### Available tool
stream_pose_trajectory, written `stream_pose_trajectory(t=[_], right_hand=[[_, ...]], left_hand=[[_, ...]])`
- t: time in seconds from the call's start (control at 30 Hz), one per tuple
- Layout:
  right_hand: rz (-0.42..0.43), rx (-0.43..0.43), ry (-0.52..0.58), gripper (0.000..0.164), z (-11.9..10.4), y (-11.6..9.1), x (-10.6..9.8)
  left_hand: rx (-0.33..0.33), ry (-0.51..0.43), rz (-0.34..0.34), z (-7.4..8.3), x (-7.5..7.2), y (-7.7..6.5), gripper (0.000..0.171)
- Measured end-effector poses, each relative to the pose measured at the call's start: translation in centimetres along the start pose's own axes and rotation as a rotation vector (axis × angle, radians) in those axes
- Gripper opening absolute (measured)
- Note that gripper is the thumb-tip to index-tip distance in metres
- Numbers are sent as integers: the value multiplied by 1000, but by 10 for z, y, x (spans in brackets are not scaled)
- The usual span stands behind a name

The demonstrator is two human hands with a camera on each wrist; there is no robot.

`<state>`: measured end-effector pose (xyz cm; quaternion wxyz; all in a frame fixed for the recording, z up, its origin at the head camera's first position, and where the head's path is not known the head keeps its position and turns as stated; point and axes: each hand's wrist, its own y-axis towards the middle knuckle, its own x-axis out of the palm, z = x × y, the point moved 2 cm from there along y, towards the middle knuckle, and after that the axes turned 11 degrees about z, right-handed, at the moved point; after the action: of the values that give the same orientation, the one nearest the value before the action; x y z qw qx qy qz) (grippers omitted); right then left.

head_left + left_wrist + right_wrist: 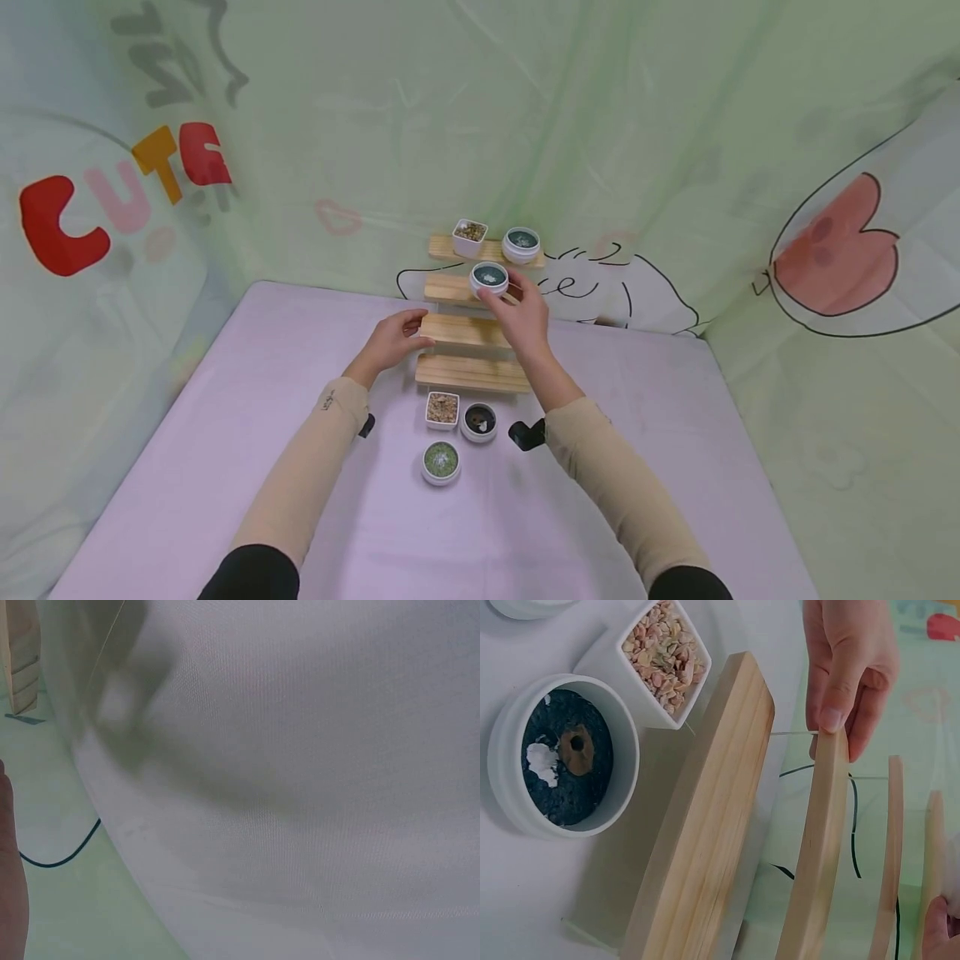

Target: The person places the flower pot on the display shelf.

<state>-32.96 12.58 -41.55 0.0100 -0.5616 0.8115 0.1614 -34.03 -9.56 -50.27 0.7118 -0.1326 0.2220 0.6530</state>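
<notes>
Okay, teal-filled pot (489, 276) in right hand (527, 321) at stepped rack (465, 332)

Right fingers clamped on teal-filled pot, at the stepped rack's second tier from top; can't tell if it touches the wood. Left hand (390, 337) has thumb and fingers pinching the left end of the rack's third tier. Rack's top tier: gravel-filled square pot (469, 237) left, other round pot (521, 243) right. In front of rack, on the surface (412, 542): pebble-filled square pot (442, 409), dark-filled round pot (480, 422) beside it, green-filled pot (440, 462) farthest out.
</notes>
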Motion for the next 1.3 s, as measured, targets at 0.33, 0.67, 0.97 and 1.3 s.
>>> stream_pose_trajectory(t=[0.33,0.67,0.97,1.3], right_hand=[[-21,0,2,54,-2,4,15],[-32,1,3,53,0,5,25],[-49,-20,-37,50,4,5,32],[-69,-15,-54,52,3,3,38]], left_hand=[[7,10,2,4,-1,-1,67],[-17,8,-8,4,-2,-2,69],[-1,13,-1,5,-2,0,68],[-7,8,0,3,-1,0,68]])
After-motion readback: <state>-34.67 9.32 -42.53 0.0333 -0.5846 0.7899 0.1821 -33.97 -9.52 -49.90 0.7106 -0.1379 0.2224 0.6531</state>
